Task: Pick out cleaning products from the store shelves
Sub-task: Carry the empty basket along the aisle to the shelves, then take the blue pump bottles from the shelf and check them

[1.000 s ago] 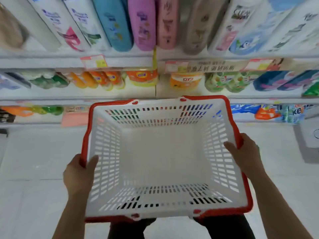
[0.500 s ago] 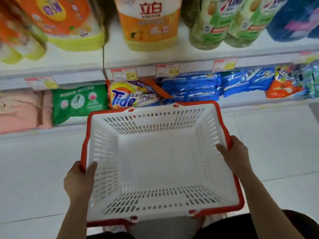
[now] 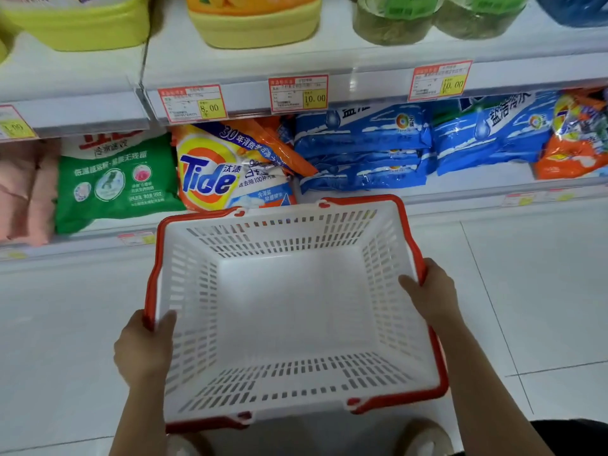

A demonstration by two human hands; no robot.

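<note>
White basket (image 3: 194, 291), my left hand (image 3: 144, 347) and right hand (image 3: 431, 291) gripping its rim (empty); I'd free one for the centre-frame Tide bag (image 3: 210, 172).

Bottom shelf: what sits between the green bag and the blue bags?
Head view: the Tide bag stands between the green bag and the blue bags, with an orange pack leaning behind its top.

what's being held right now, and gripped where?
Both hands hold the white basket by its red rim: the left hand grips the left side, the right hand the right side, thumbs inside the walls. Nothing else is held.
</note>
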